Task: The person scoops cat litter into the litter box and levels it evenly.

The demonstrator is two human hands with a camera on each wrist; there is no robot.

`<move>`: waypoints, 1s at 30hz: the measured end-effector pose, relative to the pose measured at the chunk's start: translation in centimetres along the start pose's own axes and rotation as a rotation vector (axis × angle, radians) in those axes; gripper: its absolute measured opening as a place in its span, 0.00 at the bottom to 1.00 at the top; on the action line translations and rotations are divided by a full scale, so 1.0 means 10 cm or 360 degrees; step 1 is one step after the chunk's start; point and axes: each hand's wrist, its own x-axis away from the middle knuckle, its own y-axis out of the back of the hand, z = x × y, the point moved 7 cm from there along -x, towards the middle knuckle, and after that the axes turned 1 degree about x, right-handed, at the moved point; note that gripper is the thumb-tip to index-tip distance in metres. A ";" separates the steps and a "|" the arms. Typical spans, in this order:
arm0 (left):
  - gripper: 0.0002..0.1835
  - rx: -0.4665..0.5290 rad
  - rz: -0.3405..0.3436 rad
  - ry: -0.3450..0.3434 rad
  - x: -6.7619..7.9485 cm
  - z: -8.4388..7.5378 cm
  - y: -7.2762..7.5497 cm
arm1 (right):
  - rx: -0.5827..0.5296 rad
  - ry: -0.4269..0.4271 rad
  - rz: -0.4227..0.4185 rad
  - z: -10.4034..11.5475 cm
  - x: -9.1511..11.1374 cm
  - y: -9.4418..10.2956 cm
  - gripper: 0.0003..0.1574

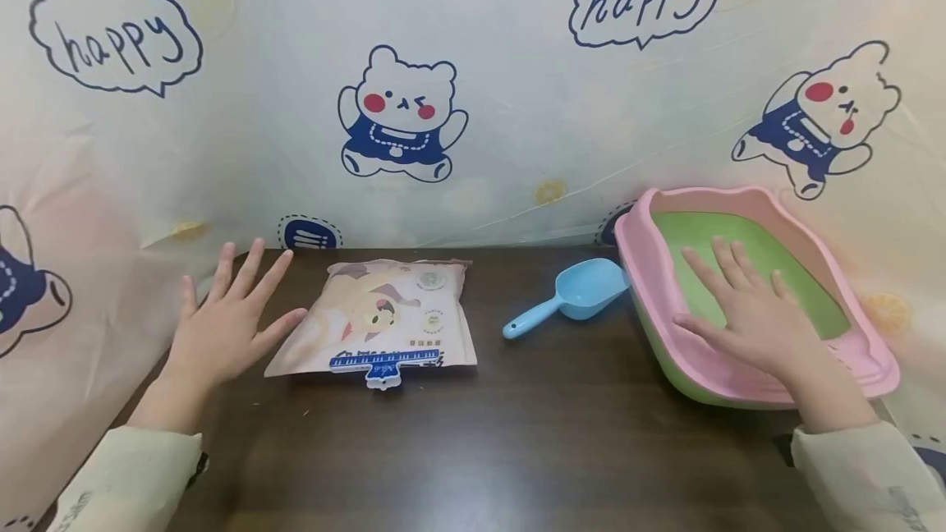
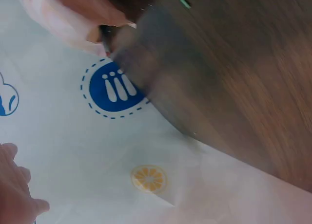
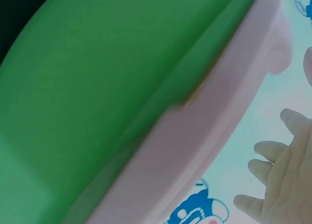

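My left hand point(image 1: 229, 331) is held up with its fingers spread, just left of a pink plastic bag point(image 1: 384, 294). Along the bag's front edge runs a blue and white sealing clip point(image 1: 384, 361). In the head view my right hand point(image 1: 761, 323), fingers also spread, overlaps a pink-rimmed green litter box point(image 1: 658, 269). A light blue scoop point(image 1: 590, 286) lies between bag and box, its bowl close by the box's rim and its handle pointing left toward me. Neither hand holds anything. The right wrist view shows the box's green inside and pink rim close up, with several fingers point(image 3: 265, 173) straight.
A dark wooden table point(image 1: 473, 450) carries everything. Behind it and at both sides hangs a pale cloth point(image 1: 517, 105) printed with bears and the word "happy". The box stands at the table's right, near that cloth. A few tiny specks lie in front of the bag.
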 end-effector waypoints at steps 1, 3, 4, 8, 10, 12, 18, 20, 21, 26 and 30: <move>0.46 0.0017 -0.0010 -0.0009 0.00 -0.02 0.01 | 0.0003 0.0007 0.0002 0.03 -0.01 0.00 0.58; 0.46 0.0050 -0.0030 -0.0035 0.01 -0.07 0.02 | 0.0011 0.0019 0.0001 0.09 -0.04 0.02 0.57; 0.45 0.0068 -0.0036 -0.0055 0.01 -0.10 0.03 | 0.0009 0.0026 -0.0002 0.13 -0.06 0.03 0.57; 0.44 0.0109 -0.0051 -0.0173 0.03 -0.24 0.03 | -0.0017 0.0038 0.0002 0.25 -0.10 0.05 0.53; 0.44 0.0129 -0.0055 -0.0238 0.05 -0.30 0.03 | -0.0045 0.0037 0.0008 0.32 -0.13 0.06 0.53; 0.43 0.0160 -0.0056 -0.0284 0.06 -0.35 0.03 | -0.0072 0.0034 0.0007 0.38 -0.15 0.07 0.53; 0.40 0.0306 -0.0004 -0.0305 0.10 -0.42 -0.04 | -0.0141 0.0102 0.0011 0.61 -0.22 0.04 0.51; 0.40 0.0328 0.0015 -0.0315 0.11 -0.43 -0.08 | -0.0156 0.0164 -0.0008 0.70 -0.25 0.01 0.48; 0.39 0.0335 0.0025 -0.0321 0.12 -0.44 -0.10 | -0.0170 0.0195 -0.0019 0.75 -0.26 0.00 0.47; 0.38 0.0357 0.0067 -0.0336 0.17 -0.45 -0.18 | -0.0285 0.0333 -0.0094 0.94 -0.33 -0.13 0.43; 0.37 0.0336 0.0092 -0.0338 0.22 -0.44 -0.24 | -0.0382 0.0458 -0.0157 1.11 -0.40 -0.23 0.39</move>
